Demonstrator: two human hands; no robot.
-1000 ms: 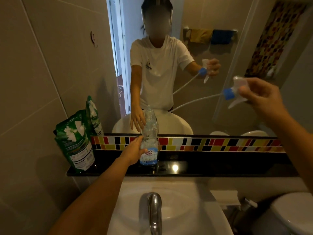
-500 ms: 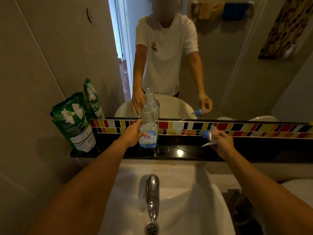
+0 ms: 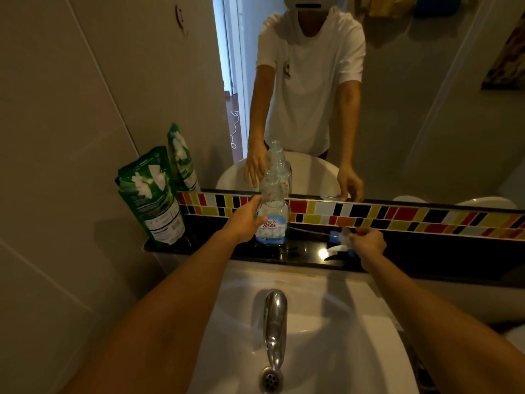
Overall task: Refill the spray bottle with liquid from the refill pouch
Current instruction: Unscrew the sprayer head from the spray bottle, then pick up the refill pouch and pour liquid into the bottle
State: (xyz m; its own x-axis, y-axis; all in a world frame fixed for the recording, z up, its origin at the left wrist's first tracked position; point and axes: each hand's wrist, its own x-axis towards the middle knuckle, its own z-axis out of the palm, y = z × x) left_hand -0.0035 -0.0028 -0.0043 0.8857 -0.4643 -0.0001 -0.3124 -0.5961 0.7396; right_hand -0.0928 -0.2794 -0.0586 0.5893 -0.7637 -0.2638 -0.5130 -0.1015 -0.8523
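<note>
A clear spray bottle (image 3: 273, 214) with a blue-and-white label stands upright and uncapped on the black shelf (image 3: 426, 260). My left hand (image 3: 245, 223) grips its left side. The spray head (image 3: 339, 242), white with a blue collar, lies low on the shelf to the right, its thin dip tube pointing left toward the bottle. My right hand (image 3: 368, 242) holds that spray head at the shelf surface. A green refill pouch (image 3: 152, 197) stands at the shelf's left end against the wall, untouched.
A white sink (image 3: 326, 322) with a chrome tap (image 3: 274, 322) lies below the shelf. A mirror (image 3: 426, 95) above a strip of coloured tiles (image 3: 397, 216) reflects a person in a white shirt. The tiled wall closes the left side.
My right hand has brought the spray head down from high on the right to the shelf surface beside the bottle. My left hand stays on the bottle. The camera has tilted downward.
</note>
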